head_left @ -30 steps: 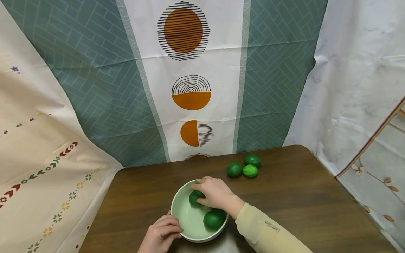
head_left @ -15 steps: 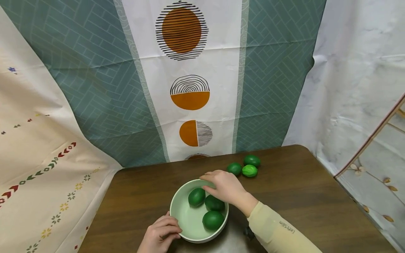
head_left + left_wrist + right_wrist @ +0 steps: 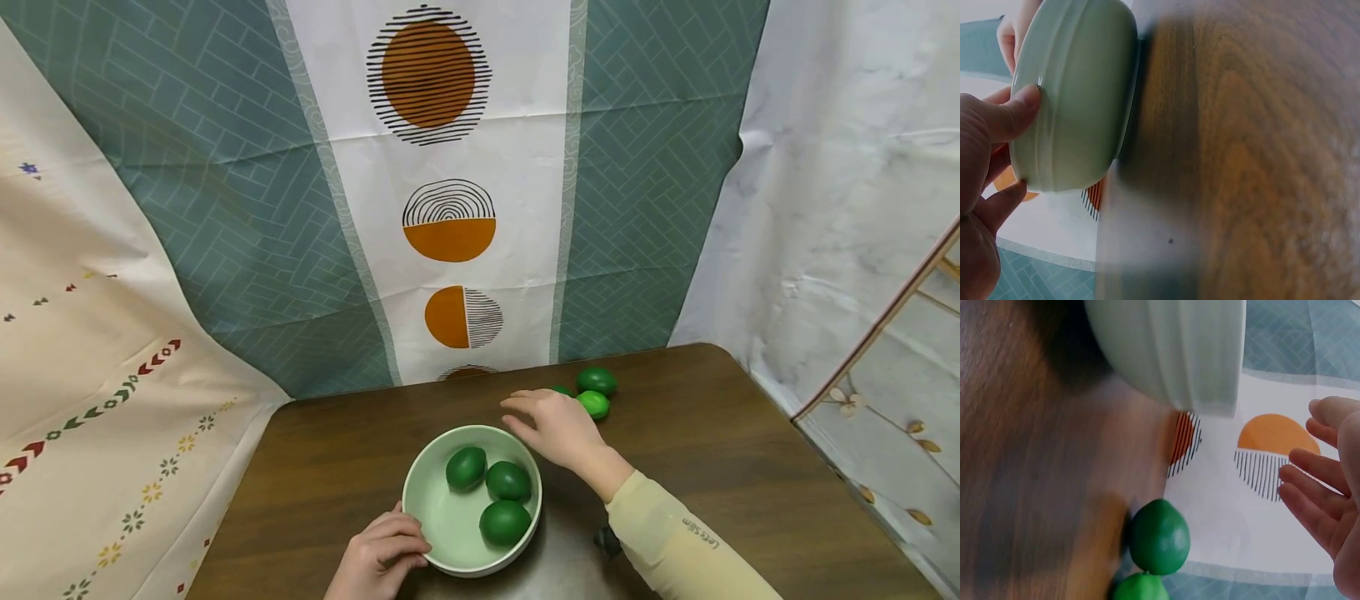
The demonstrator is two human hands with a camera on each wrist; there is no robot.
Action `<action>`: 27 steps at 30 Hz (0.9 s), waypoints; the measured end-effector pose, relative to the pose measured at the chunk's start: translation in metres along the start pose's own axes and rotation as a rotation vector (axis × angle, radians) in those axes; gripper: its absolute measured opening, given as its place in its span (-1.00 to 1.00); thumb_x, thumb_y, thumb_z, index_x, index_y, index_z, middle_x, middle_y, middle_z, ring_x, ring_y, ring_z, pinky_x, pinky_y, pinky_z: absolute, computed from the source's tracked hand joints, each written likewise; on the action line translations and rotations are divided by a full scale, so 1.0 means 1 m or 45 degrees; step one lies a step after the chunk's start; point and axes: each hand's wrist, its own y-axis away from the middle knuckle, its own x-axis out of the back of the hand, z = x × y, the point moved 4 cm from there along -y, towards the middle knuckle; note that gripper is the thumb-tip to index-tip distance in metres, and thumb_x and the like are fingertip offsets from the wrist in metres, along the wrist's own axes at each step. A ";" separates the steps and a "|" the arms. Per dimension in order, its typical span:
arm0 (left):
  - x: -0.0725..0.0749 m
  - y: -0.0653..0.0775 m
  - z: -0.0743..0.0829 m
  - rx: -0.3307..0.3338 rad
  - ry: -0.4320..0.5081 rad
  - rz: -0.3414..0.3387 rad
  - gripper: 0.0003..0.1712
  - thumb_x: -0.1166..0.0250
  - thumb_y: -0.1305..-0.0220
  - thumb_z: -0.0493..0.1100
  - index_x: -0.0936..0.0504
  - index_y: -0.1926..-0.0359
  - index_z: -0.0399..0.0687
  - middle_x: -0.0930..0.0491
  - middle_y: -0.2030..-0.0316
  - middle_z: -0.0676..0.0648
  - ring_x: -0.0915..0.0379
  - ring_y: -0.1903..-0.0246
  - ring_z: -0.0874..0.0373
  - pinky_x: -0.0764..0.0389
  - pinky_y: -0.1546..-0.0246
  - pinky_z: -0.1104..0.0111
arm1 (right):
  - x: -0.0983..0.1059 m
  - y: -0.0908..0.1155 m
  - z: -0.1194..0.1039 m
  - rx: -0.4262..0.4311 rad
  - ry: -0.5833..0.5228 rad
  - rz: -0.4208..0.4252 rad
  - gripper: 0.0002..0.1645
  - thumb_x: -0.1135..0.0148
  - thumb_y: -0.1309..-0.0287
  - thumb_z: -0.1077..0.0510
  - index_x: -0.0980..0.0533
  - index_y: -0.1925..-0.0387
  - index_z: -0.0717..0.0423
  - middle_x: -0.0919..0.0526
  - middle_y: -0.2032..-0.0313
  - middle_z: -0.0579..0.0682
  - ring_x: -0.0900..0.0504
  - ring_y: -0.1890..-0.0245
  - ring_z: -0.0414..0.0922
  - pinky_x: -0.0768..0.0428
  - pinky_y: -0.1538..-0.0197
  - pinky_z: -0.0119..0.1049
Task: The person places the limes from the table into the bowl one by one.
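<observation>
A pale green bowl (image 3: 450,533) stands on the table with three dark green limes (image 3: 467,468) inside. My left hand (image 3: 385,550) grips its left rim; in the left wrist view the thumb (image 3: 1016,115) lies against the outer wall. Past the bowl's far right rim is my right hand (image 3: 555,425), holding nothing, fingers spread loosely above the table. Beyond it lie two dark green limes and a brighter green one (image 3: 594,405). My right hand mostly covers the nearest dark lime in the head view, but the right wrist view shows this lime (image 3: 1160,537) whole.
The brown wooden table (image 3: 720,467) ends at a patterned cloth backdrop (image 3: 517,192) behind the fruit. A cream cloth (image 3: 90,333) hangs at the left, a marbled one (image 3: 847,208) at the right. A small black object (image 3: 607,542) shows beside my right sleeve.
My right hand has let go of a lime in the bowl, where three now show, and moved out right over the rim toward the loose fruit. The left hand stays on the bowl.
</observation>
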 end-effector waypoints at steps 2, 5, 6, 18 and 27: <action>0.000 0.000 0.000 0.003 -0.003 -0.003 -0.84 -0.43 -0.46 -0.12 -0.80 0.24 -0.12 -0.72 0.24 -0.11 -0.64 0.19 -0.01 -0.32 -0.54 0.25 | 0.000 0.001 0.005 -0.010 0.002 0.010 -0.70 -0.47 -0.38 0.00 -0.79 -0.07 -0.06 -0.81 -0.04 -0.03 -0.79 -0.07 -0.04 -0.83 -0.02 -0.08; 0.000 -0.001 -0.001 0.009 -0.010 -0.008 -0.82 -0.42 -0.47 -0.11 -0.80 0.25 -0.11 -0.72 0.25 -0.10 -0.64 0.20 -0.02 -0.33 -0.54 0.27 | 0.001 0.002 0.011 -0.005 0.000 0.036 -0.74 -0.47 -0.38 0.02 -0.80 -0.04 -0.04 -0.82 -0.01 -0.05 -0.80 -0.03 -0.06 -0.84 0.04 -0.10; 0.000 -0.001 -0.001 0.011 -0.010 -0.010 -0.81 -0.42 -0.47 -0.10 -0.80 0.26 -0.11 -0.73 0.26 -0.10 -0.64 0.20 -0.02 -0.34 -0.54 0.28 | 0.002 0.002 0.013 -0.003 0.002 0.046 -0.75 -0.47 -0.38 0.03 -0.81 -0.02 -0.04 -0.83 0.01 -0.06 -0.80 -0.01 -0.07 -0.84 0.07 -0.11; 0.000 0.000 -0.001 -0.020 0.009 0.002 -0.81 -0.42 -0.47 -0.12 -0.79 0.27 -0.15 -0.72 0.27 -0.12 -0.63 0.21 -0.02 -0.32 -0.55 0.28 | 0.006 0.006 0.041 -0.109 0.050 0.054 -0.77 -0.47 -0.38 0.07 -0.80 -0.02 -0.04 -0.83 0.04 -0.11 -0.81 0.04 -0.07 -0.84 0.15 -0.09; 0.001 0.000 0.000 0.000 0.007 -0.002 -0.84 -0.44 -0.45 -0.14 -0.79 0.25 -0.13 -0.72 0.26 -0.11 -0.64 0.19 -0.01 -0.31 -0.55 0.29 | 0.009 0.010 0.057 -0.163 0.087 0.010 -0.73 -0.44 -0.41 0.06 -0.78 -0.08 -0.03 -0.83 0.00 -0.08 -0.81 0.05 -0.03 -0.82 0.26 -0.13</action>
